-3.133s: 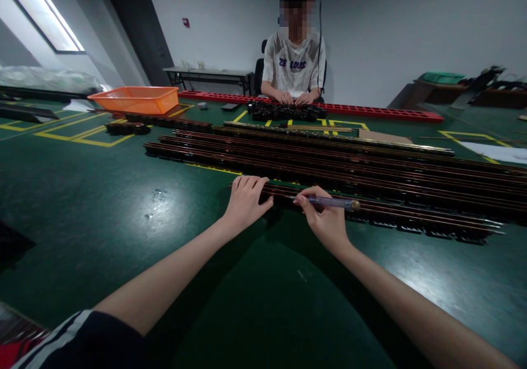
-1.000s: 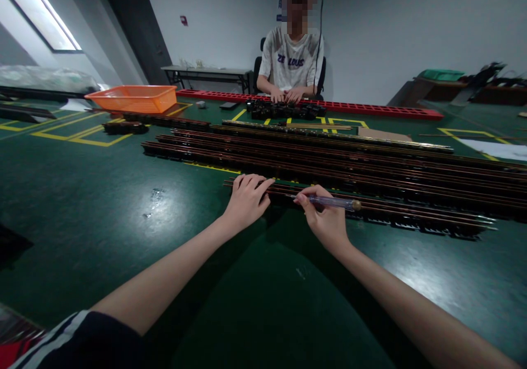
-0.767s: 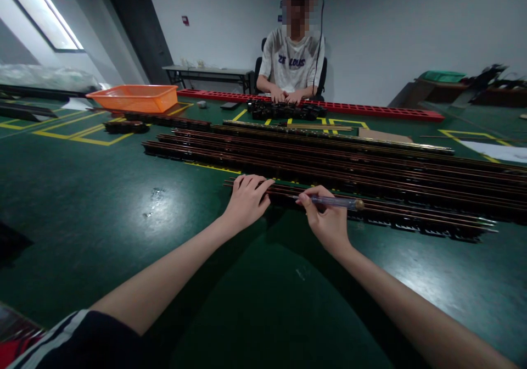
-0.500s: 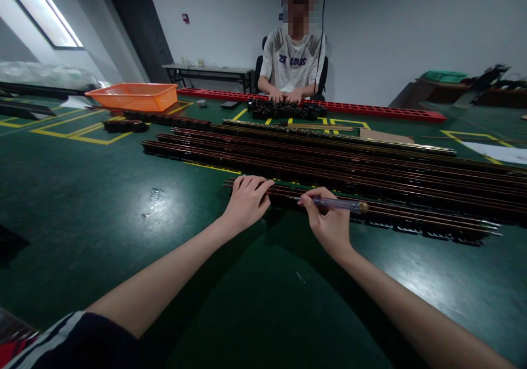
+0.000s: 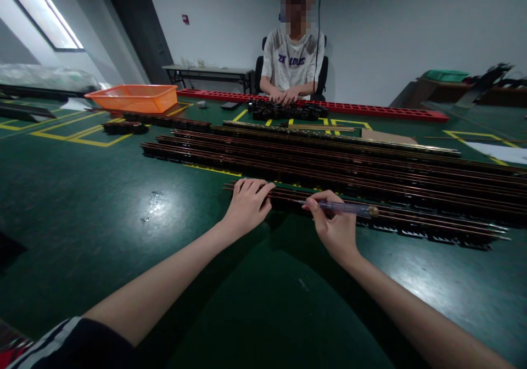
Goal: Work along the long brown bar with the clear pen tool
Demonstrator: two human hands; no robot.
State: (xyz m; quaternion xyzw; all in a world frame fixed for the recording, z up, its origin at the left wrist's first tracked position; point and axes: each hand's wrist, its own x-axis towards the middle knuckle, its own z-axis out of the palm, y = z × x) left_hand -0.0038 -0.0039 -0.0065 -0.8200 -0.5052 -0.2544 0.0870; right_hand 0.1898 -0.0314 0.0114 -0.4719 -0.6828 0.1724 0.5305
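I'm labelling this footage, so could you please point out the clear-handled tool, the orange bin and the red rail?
Clear-handled tool (image 5: pixel 348 208): head view, on the handle.
Orange bin (image 5: pixel 132 105): head view, near wall.
Red rail (image 5: pixel 379 110): head view, right stretch.

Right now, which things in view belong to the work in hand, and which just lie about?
In use:
clear-handled tool, in the right hand
near rod strip, under the left hand

Apparently lying about:
orange tray
cardboard piece
red slotted rail
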